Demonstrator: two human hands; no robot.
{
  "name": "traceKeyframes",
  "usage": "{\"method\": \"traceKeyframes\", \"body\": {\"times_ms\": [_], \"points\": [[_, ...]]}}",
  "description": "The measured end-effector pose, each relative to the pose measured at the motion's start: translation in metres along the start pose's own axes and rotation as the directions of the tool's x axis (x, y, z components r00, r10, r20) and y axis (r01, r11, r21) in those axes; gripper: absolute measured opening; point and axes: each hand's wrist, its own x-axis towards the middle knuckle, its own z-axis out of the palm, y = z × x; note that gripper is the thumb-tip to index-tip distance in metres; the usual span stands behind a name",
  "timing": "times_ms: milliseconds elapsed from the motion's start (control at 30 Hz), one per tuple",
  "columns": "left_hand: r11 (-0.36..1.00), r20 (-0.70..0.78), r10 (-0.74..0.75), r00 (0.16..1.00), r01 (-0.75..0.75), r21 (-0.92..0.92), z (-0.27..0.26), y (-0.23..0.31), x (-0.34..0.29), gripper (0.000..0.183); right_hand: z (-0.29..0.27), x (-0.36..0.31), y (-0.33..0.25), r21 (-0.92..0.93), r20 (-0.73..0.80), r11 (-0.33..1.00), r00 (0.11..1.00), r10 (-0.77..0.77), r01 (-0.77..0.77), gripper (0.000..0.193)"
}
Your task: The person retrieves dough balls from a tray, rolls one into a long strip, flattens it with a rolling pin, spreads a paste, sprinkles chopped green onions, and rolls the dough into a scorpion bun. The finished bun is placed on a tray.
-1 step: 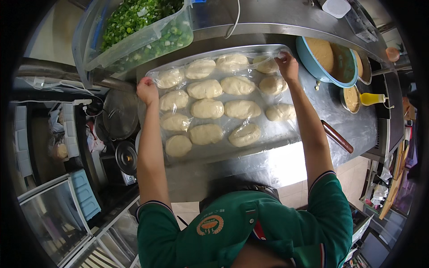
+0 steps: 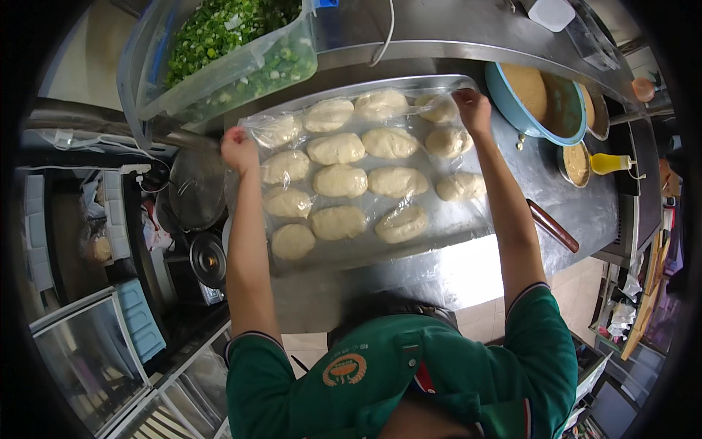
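Note:
A metal tray (image 2: 409,78) on the steel counter holds several pale, rounded dough pieces (image 2: 340,181) in rough rows. A sheet of clear plastic film (image 2: 433,214) lies over them, with shiny creases. At the tray's far left corner my left hand (image 2: 240,150) is closed, pinching the film's edge. My right hand (image 2: 474,110) is closed on the film at the far right corner, its fingertips partly hidden. Both forearms reach along the tray's sides.
A clear tub of chopped green onions (image 2: 227,88) stands at the far left. Right of the tray are a blue basin of tan paste (image 2: 537,102), a small metal bowl (image 2: 574,164), a yellow squeeze bottle (image 2: 608,162) and a brown wooden handle (image 2: 553,227). A steel shelf (image 2: 446,51) runs behind.

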Motion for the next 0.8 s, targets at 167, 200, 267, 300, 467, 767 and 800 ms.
{"method": "traceKeyframes", "body": {"times_ms": [167,200,267,300,467,767,800], "points": [[0.583,-0.130,-0.245,0.961,0.038,-0.811,0.000,0.007,0.020,0.022,-0.013,0.033,-0.004,0.331,-0.321,0.943,0.943,0.088,0.024,0.026],[0.775,-0.117,-0.165,0.979,0.055,-0.630,0.000,0.007,0.021,0.026,-0.007,0.036,-0.003,0.157,-0.296,0.987,0.955,0.003,0.045,0.030],[0.981,-0.062,0.081,0.995,-0.090,-0.171,0.000,0.005,0.013,0.036,0.015,0.037,0.004,-0.197,-0.257,0.962,0.937,-0.235,0.187,0.040],[0.955,0.140,0.034,0.990,0.009,-0.296,0.001,0.002,0.004,0.052,0.027,0.032,0.011,-0.082,-0.036,0.995,0.998,-0.055,0.052,0.068],[0.761,0.359,0.429,0.829,-0.546,0.350,-0.019,0.006,-0.027,0.080,0.040,-0.004,0.034,-0.331,0.096,0.930,0.986,-0.133,0.158,0.095],[0.814,0.340,0.352,0.872,-0.464,0.349,-0.184,-0.035,-0.171,0.103,-0.141,-0.173,0.058,-0.431,0.080,0.889,0.988,-0.131,0.153,0.085],[0.894,0.355,0.133,0.925,-0.267,0.360,-0.206,-0.054,-0.201,0.095,-0.155,-0.202,0.072,-0.251,0.092,0.962,0.987,0.133,-0.106,0.082]]}}
